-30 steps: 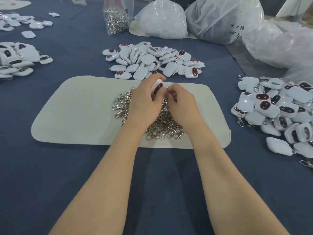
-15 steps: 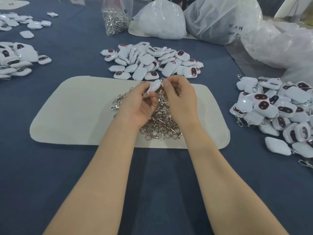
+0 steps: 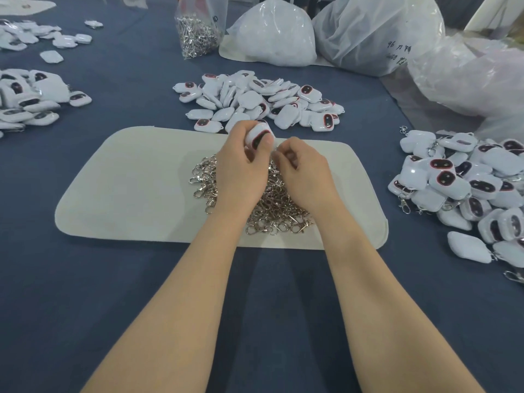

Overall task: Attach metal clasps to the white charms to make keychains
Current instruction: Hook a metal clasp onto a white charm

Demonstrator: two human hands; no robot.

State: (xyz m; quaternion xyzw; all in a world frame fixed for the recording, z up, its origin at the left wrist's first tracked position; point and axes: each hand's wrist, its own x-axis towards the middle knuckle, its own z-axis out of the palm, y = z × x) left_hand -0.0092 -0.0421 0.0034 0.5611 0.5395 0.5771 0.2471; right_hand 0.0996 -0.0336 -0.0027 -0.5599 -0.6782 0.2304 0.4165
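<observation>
**A:** Since half a second ago your left hand [image 3: 241,171] has rolled back over, so the charm [image 3: 259,134] shows its dark, red-rimmed face again. Your right hand [image 3: 303,168] has dropped lower and curled tighter.

**B:** And the grip now?

**A:** Your hands are together above the heap of clasps [image 3: 279,222]. Your left thumb and fingers clamp the charm, held up at the heap's far side. Your right fingertips are bunched just beside its near corner. Whether they pinch a clasp is hidden, so I cannot tell.

**B:** Which step is this?

**A:** Judging by the pose, you are fitting a clasp to this charm, and it is not yet on. The next move likely calls for a steady left hold while your right hand works the ring through the charm's small loop, which is fine fingertip work.

**B:** And the surroundings?

**A:** Largest first:
- blue table cloth [image 3: 99,293]
- bulky plastic sacks [image 3: 377,38] at the far edge
- pale mat [image 3: 127,194] under the heap
- clasped pile [image 3: 453,182] of charms at your right
- bare pile [image 3: 249,100] of charms, seemingly without clasps, beyond the mat
- left pile [image 3: 34,100] of charms
- small clear bag [image 3: 198,35] of clasps
</observation>
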